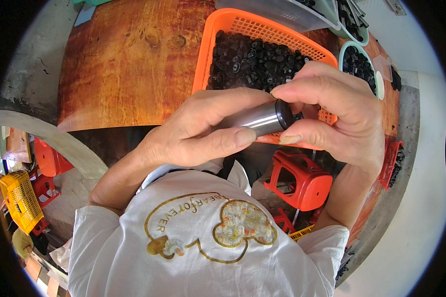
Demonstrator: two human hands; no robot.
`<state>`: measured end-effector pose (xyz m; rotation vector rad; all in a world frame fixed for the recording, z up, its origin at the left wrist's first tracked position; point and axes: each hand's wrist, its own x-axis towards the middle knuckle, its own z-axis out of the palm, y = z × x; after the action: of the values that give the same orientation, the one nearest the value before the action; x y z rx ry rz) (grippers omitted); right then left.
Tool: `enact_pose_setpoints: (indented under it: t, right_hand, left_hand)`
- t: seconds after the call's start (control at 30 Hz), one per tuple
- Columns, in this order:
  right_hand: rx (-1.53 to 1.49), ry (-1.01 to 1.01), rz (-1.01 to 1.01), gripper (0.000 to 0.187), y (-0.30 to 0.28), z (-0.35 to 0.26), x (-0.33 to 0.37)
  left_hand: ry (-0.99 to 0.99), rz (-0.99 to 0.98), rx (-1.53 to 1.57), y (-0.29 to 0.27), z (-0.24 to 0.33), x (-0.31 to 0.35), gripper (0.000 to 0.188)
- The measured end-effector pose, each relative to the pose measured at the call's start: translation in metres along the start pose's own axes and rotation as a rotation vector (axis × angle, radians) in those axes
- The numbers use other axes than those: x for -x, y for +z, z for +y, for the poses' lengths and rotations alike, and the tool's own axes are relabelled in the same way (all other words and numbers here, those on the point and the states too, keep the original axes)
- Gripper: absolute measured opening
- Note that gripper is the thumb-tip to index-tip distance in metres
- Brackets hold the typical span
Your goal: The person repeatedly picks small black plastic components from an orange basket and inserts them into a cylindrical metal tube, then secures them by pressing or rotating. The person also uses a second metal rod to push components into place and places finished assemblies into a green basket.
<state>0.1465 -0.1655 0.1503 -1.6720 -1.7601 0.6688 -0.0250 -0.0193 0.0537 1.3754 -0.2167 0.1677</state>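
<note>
One smooth metal tube (pixel 256 119), probably stiff, slick and light, is held up by the orange basket (pixel 202 62); its straight barrel offers the surest hold. Our left hand (pixel 188 124) curls closed around it; our right hand (pixel 349 109), half-open, surrounds its black end (pixel 285 115), grip unclear.

A silver cylinder (pixel 264 120) shows a black end (pixel 285 115); black parts (pixel 252 59) contrast with an orange latticed basket (pixel 199 74); gold designs (pixel 158 246) decorate a white shirt (pixel 114 257).
</note>
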Motion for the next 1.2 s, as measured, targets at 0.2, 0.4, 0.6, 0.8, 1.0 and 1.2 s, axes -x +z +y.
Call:
enact_pose_setpoints:
  t: [0.2, 0.4, 0.6, 0.8, 1.0, 1.2]
  right_hand:
    - [-0.001, -0.016, 0.045, 0.045, 0.003, -0.002, -0.001]
    - [0.086, -0.141, 0.096, 0.045, 0.005, 0.000, -0.002]
    - [0.117, -0.155, 0.102, 0.040, 0.007, -0.001, 0.000]
    - [0.116, -0.141, 0.155, 0.037, 0.013, 0.000, 0.003]
    - [0.153, -0.147, 0.197, 0.036, 0.017, 0.003, 0.005]
    - [0.141, -0.046, 0.231, 0.035, 0.017, 0.001, 0.008]
  left_hand:
    - [0.107, 0.035, -0.088, 0.001, -0.003, -0.002, 0.047]
    - [0.069, 0.076, 0.049, 0.001, -0.002, -0.002, 0.048]
    - [0.034, 0.070, 0.029, 0.002, -0.003, 0.000, 0.048]
    - [0.006, 0.068, 0.009, 0.003, -0.004, 0.001, 0.049]
    - [0.071, 0.096, -0.085, 0.003, -0.007, -0.002, 0.049]
    - [0.200, 0.191, -0.334, 0.004, -0.009, -0.007, 0.045]
